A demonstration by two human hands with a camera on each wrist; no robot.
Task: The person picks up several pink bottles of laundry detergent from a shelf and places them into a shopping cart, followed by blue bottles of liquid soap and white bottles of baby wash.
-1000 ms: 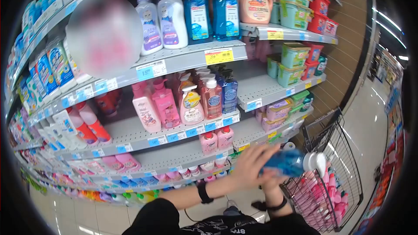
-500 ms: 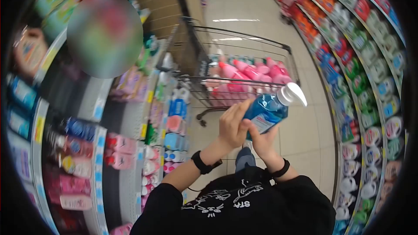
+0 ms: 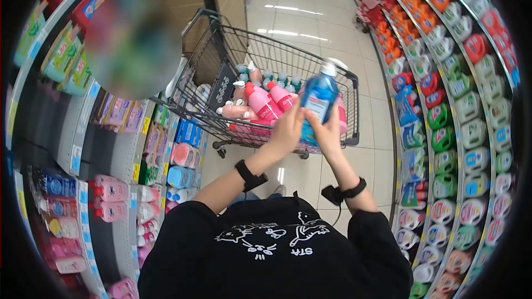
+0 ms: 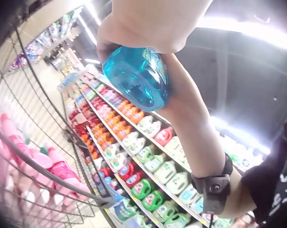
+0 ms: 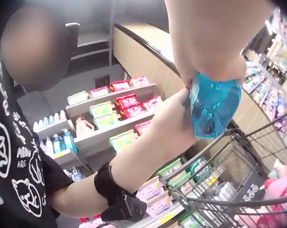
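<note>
A clear blue pump bottle (image 3: 318, 99) with a white pump top stands nearly upright between both hands, over the near side of a shopping cart (image 3: 354, 108). My left hand (image 3: 287, 129) grips its left side and my right hand (image 3: 327, 133) holds its right side, fingers round the lower half. From below, the bottle's blue base (image 4: 136, 80) shows in the left wrist view. The right wrist view also shows the blue bottle (image 5: 215, 107) beneath the hand. Pink bottles (image 3: 260, 102) lie piled in the cart, with pale pump bottles (image 3: 238, 91) beside them.
Left of me runs a shelf (image 3: 133, 155) with boxes, pink bottles and pump bottles. Along the right side stand rows of detergent jugs (image 3: 443, 160). A tiled aisle floor (image 3: 293, 0) stretches ahead past the cart. Each wrist wears a black band (image 3: 250, 176) with a camera.
The view has swung from the shelf on the left to the cart and aisle. The blue bottle, tilted sideways earlier, is now nearly upright and close over the cart's near side, still in both hands.
</note>
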